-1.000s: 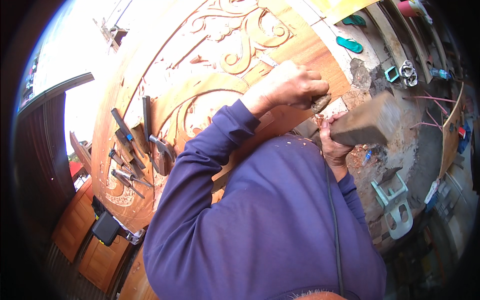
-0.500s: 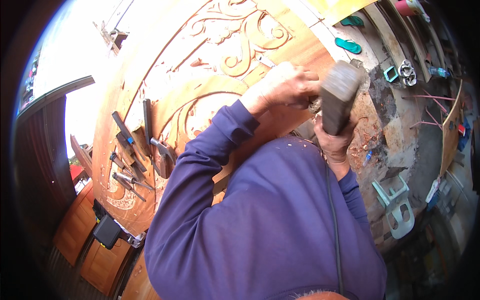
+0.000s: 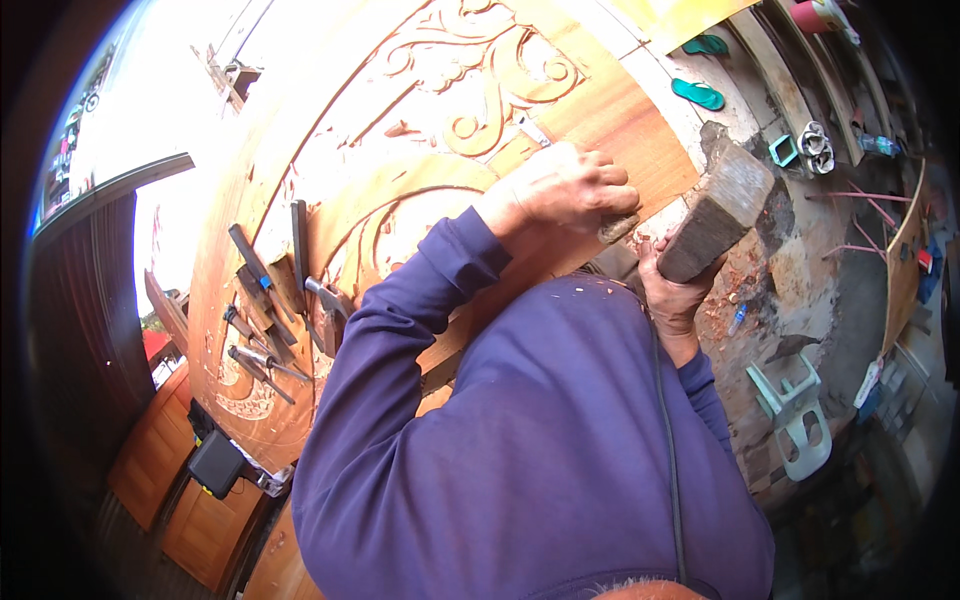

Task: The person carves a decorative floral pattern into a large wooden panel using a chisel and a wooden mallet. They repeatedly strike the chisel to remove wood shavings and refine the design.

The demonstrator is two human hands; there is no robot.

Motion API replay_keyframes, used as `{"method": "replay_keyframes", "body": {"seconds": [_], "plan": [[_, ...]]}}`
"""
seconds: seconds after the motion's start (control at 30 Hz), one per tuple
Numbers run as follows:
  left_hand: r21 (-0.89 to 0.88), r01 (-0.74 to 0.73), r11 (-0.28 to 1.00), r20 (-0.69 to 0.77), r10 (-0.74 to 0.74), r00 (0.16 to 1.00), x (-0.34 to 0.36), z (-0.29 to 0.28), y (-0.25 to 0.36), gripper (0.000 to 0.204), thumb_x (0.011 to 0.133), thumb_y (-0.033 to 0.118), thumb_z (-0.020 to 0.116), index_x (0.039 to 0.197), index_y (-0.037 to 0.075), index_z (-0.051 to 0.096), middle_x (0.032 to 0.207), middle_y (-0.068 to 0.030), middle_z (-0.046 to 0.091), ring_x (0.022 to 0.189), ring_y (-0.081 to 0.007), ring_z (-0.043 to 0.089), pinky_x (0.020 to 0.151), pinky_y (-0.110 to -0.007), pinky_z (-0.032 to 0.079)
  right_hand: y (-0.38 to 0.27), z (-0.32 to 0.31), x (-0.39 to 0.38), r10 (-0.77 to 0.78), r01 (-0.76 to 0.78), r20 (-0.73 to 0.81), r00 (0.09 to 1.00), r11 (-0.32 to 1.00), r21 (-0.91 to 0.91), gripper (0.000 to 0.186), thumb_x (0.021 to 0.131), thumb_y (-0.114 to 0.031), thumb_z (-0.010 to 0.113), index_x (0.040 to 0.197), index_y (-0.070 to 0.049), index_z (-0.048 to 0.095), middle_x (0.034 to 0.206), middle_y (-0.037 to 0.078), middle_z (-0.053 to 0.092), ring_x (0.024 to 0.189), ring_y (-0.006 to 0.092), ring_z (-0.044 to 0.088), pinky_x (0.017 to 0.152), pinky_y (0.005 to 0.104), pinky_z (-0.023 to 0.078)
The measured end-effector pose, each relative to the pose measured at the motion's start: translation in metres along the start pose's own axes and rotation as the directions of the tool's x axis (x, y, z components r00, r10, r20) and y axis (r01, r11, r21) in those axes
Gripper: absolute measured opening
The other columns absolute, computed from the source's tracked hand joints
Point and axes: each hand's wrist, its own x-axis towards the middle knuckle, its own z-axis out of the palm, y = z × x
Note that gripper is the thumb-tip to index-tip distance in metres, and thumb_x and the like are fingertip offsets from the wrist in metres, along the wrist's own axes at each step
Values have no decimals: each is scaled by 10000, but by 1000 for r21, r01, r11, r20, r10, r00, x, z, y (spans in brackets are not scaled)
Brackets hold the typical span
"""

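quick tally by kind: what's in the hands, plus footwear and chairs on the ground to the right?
Wooden mallet block, in right hand: 1
Chisel, in left hand: 1
Green flip-flops: 2
Pale green plastic chair: 1
Total: 5
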Motion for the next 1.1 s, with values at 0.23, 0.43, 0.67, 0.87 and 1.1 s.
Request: {"method": "replay_keyframes", "body": {"seconds": [0.23,0.43,0.67,0.87,1.1], "plan": [[13,32,999,-161,-29,986,10,4,-4,160,743,215,721,855,191,609,722,7,565,656,-207,647,485,-374,518,-19,-2,14,35,-38,21,999,991,129,661,743,4,776,1296,7,414,1072,110,623,877,216,668,805,363,568],[-64,72,995,-314,-89,945,13,7,-6,203,678,156,718,857,201,632,716,19,579,629,-218,647,474,-382,511,-26,-3,18,-108,146,163,981,958,-246,750,703,-75,826,1346,-30,443,1071,157,659,894,290,712,793,398,563],[-81,166,983,-262,-182,948,19,-3,-8,178,713,97,796,818,100,653,706,-49,576,624,-251,630,542,-370,516,-26,3,24,-181,186,158,971,982,-18,565,770,-22,780,1256,41,498,1070,146,660,818,249,686,741,375,560],[-128,218,968,-345,-249,905,27,0,-12,194,758,111,748,742,103,554,654,-70,543,599,-287,616,511,-403,479,-49,1,40,9,-30,119,993,984,174,462,804,37,739,1215,-4,531,988,69,611,860,148,630,759,315,551],[-127,292,948,-424,-318,848,31,0,-18,137,642,108,670,742,136,580,680,-49,614,609,-285,654,501,-411,497,-55,7,68,-121,146,172,978,979,-140,719,758,-17,799,1367,-12,417,964,90,641,781,166,649,736,334,558]]}}
